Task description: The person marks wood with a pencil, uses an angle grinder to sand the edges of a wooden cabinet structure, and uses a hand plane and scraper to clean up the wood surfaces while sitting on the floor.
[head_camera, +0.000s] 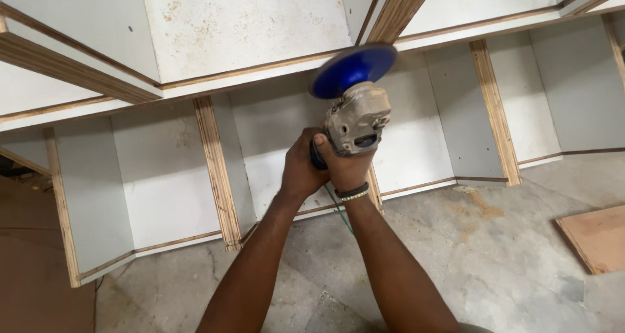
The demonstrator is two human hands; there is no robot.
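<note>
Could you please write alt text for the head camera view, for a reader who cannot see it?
Both hands, left hand and right hand, grip an angle grinder whose blue disc meets the edge of a white plywood cabinet; concrete floor lies below.

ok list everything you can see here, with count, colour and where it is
angle grinder: 1, grey body, centre, held up in both hands
disc: 1, blue, on the grinder's head, at the cabinet's edge
cabinet: 1, white panels with bare plywood edges, across the top and middle
cord: 1, green, hanging below the hands
board: 1, brown, on the floor at right
floor: 1, grey concrete, bottom
bracelet: 1, dark and beaded, right wrist
left hand: 1, gripping the grinder
right hand: 1, gripping the grinder
</note>
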